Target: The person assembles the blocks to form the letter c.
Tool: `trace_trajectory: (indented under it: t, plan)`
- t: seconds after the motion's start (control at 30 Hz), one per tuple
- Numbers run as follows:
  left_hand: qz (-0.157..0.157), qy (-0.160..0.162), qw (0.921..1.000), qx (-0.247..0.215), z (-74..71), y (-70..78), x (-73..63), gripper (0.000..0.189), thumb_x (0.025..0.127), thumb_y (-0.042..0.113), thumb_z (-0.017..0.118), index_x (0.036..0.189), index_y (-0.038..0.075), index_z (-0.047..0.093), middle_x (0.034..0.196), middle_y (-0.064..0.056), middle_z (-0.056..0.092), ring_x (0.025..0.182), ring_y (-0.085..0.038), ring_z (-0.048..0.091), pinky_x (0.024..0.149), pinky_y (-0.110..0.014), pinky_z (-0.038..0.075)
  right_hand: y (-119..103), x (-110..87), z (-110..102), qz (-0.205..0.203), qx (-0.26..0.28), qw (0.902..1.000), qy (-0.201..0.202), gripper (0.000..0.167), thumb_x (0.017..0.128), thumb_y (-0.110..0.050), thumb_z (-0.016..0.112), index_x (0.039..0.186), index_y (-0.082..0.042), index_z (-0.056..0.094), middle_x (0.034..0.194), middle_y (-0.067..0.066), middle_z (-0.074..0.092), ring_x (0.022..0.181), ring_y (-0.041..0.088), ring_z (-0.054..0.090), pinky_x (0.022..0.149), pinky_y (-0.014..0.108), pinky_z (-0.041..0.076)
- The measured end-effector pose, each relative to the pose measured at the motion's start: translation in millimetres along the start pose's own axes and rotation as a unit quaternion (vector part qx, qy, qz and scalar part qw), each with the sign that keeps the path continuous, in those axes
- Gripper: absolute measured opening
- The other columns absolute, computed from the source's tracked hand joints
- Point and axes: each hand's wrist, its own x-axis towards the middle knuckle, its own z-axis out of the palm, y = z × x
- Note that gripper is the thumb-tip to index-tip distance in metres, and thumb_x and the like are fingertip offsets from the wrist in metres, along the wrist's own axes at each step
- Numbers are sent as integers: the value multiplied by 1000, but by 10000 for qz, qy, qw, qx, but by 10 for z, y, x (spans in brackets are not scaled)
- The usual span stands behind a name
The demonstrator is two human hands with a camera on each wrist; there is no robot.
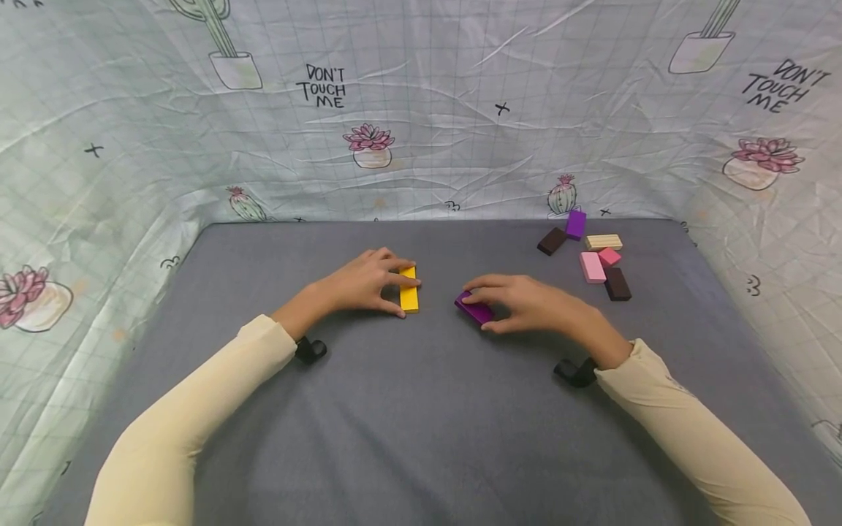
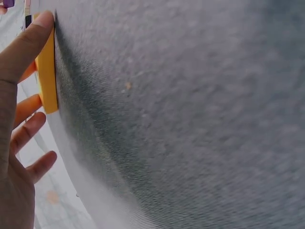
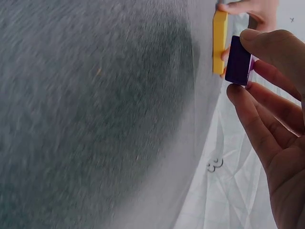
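Observation:
Near the middle of the table a yellow block (image 1: 409, 299) lies flat, long side pointing away from me. My left hand (image 1: 365, 281) grips it, thumb at its near end and fingers over its top and far end. In the left wrist view the thumb overlaps one end of the yellow block (image 2: 46, 76). To the right, my right hand (image 1: 526, 303) pinches a dark purple block (image 1: 475, 308) between thumb and fingertips, and the block sits at a slant. The right wrist view shows the purple block (image 3: 238, 61) between thumb and fingers, with the yellow block (image 3: 219, 43) behind.
At the back right lie a second purple block (image 1: 576, 225), a dark brown block (image 1: 552, 241), a pale wood block (image 1: 604, 242), a light pink block (image 1: 593, 268), a deeper pink block (image 1: 610, 258) and another dark brown block (image 1: 617, 284). A printed cloth (image 1: 434, 161) surrounds the grey table (image 1: 395, 424).

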Motion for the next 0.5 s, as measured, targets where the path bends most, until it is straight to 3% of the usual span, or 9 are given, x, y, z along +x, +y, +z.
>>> trace_trajectory:
  t: [0.3,0.5]
  plan:
    - [43,59,9998,187,24,29,-80,68,88,62,70,146,29,58,157,-7,46,126,-29,44,108,-52,36,-147,212,110,-387,135,9981,-452,49,94,-24,75,139,-8,62,146,13,54,125,25,60,102,45,51]
    - [195,424,9988,158,-24,40,-134,63,90,57,70,144,25,60,156,-5,48,131,-32,46,107,-57,38,-271,388,216,-652,70,9951,-745,48,96,-22,73,140,-7,61,146,13,54,127,26,58,103,43,50]
